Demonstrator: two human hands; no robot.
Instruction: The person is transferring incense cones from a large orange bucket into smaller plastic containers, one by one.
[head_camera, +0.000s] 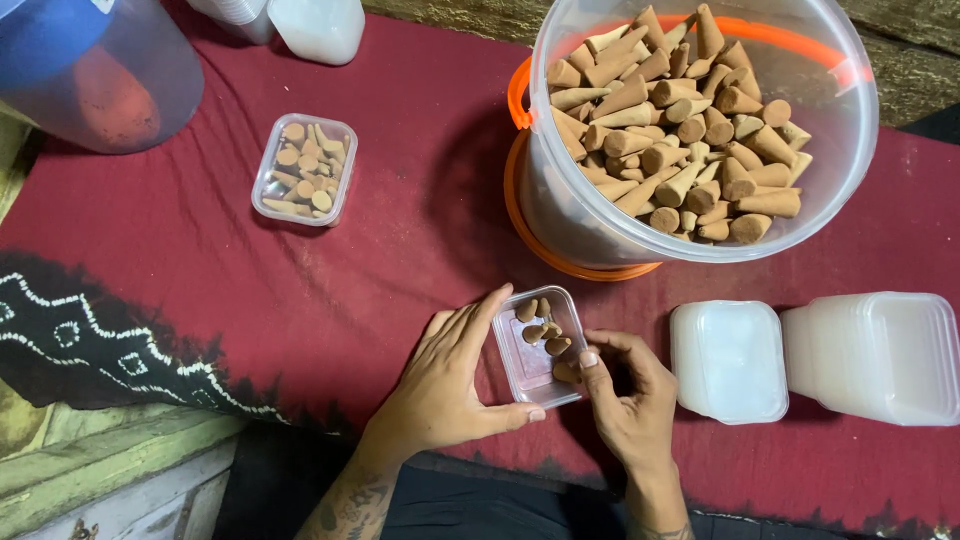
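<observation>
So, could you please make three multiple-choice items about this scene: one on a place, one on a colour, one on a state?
1. Where does the large bucket stand?
A. beyond the hands
B. left of the filled box
C. on the lids

2. What colour is the cloth?
A. green
B. dark red
C. white

3. How full is the small box between the left hand and right hand?
A. empty
B. heaped
C. a few cones

Answers: 1 A, it stands farther up the cloth; 2 B, red shows around everything; 3 C, its floor is mostly bare.
</observation>
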